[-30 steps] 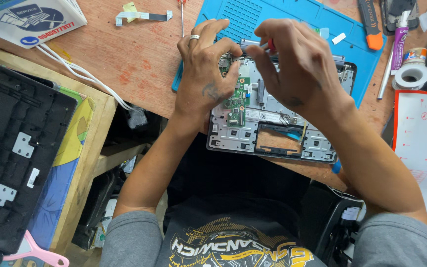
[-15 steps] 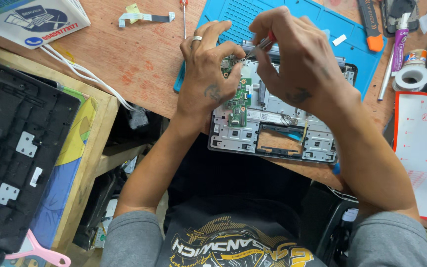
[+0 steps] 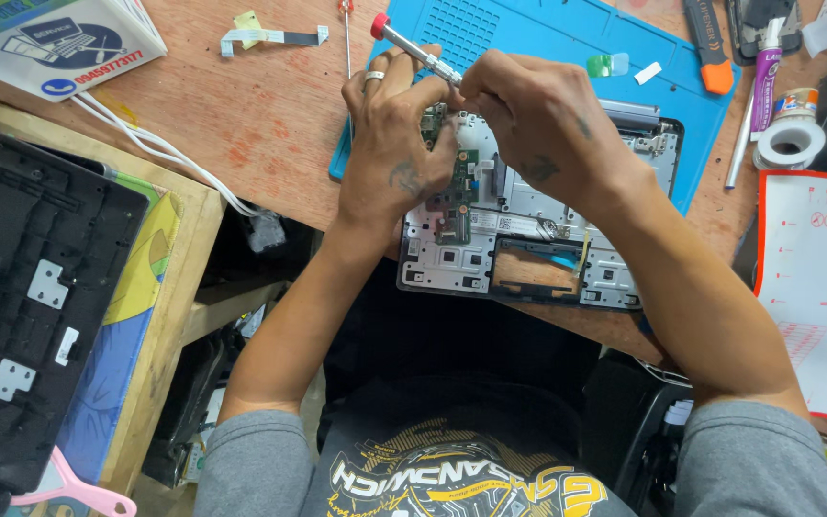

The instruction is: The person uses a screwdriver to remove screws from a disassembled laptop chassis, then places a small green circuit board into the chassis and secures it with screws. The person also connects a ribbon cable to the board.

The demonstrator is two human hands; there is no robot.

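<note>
Left of the laptop chassis (image 3: 528,239) lay a black cover (image 3: 31,297). Over the chassis, my left hand (image 3: 396,158) curled closed against its green board (image 3: 458,196); my right hand (image 3: 543,124) pinched the red-capped screwdriver (image 3: 413,48), tilted above it.

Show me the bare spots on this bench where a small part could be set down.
Bare wood lies between the white booklet, the white cable and the blue mat; only a ribbon strip lies there. The mat's top is open. Crowded: the opened laptop base under both hands, and the tools at right.
</note>
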